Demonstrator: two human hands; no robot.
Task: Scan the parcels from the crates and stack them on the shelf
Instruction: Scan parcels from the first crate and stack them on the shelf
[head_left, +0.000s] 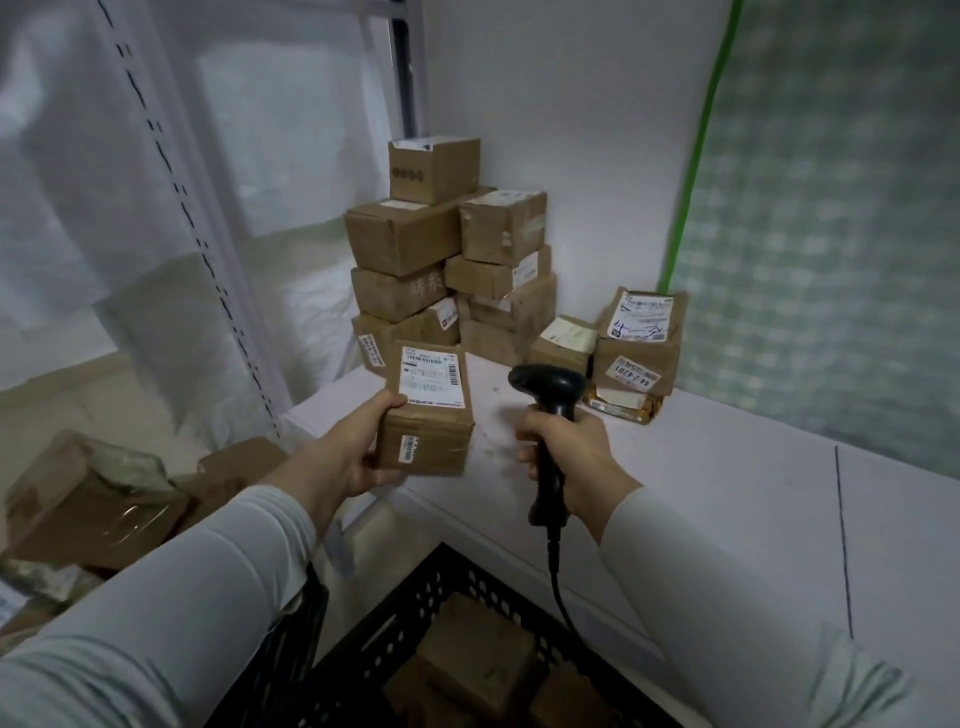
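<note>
Cardboard parcel (426, 415), label up, gripped by the left hand (358, 452) over the shelf (727, 493) edge, lies just left of the scanner (548, 387) fisted in the right hand (576, 457), its nose turned towards the label.

A sticker (631, 373) on the right parcel (638, 349) reads "44-2-4201", upside down. Print on the held parcel (426, 426) is too small to read.
</note>
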